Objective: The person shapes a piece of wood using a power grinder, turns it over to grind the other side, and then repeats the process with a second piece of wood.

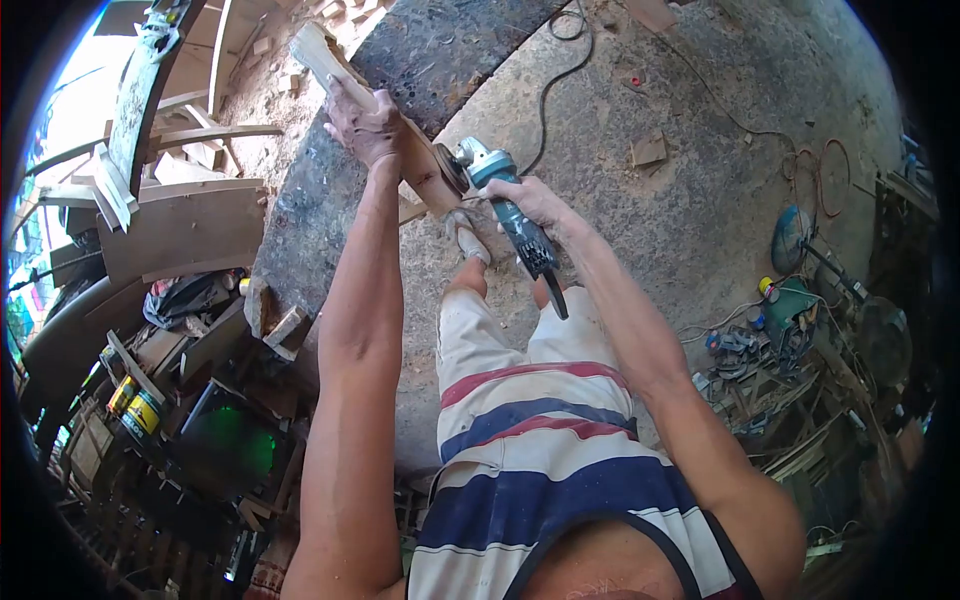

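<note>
My right hand point(530, 203) is wrapped round the body of a teal angle grinder point(519, 232). The grinder's round disc point(451, 168) lies against, or very close to, the side of a long wooden piece point(428, 176); contact cannot be made out for certain. With my left hand point(364, 122) I grip that wooden piece further up, fingers closed over it. It slants from the upper left down toward my foot point(468, 238), and its lower end is near the foot. A dark cord point(546, 110) runs over the floor above the grinder.
A stained dark board point(310, 215) lies under and left of the wood. Curved wooden parts point(190, 225) and sawdust are at the upper left. Wood scraps point(650, 150) dot the concrete floor point(720, 190). A fan point(792, 235) and piled clutter stand at the right, a yellow container point(140, 414) at the left.
</note>
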A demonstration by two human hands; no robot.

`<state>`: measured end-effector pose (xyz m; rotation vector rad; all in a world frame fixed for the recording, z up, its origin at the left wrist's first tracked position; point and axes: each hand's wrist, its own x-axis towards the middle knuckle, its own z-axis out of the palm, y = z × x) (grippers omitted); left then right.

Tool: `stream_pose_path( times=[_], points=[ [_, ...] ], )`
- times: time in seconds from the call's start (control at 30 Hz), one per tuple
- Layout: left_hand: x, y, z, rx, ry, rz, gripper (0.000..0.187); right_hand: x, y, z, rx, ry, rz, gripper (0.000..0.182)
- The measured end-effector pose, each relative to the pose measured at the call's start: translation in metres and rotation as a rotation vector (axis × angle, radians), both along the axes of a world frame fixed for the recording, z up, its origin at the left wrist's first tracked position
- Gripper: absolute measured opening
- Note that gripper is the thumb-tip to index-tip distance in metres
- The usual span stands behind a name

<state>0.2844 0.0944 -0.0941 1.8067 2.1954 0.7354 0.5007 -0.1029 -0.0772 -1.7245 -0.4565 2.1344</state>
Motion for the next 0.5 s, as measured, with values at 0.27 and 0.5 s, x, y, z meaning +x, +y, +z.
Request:
stream_pose_path(
  times=[0.27, 0.5],
  points=[
    [-0.002, 0.000, -0.006, 0.003, 0.019, 0.033, 0.086, -0.002, -0.011, 0.005, 0.019, 0.040, -0.057, 0.041],
    [-0.004, -0.001, -0.012, 0.070, 0.002, 0.037, 0.090, -0.006, -0.032, 0.056, -0.064, 0.059, -0.094, 0.036]
  ],
)
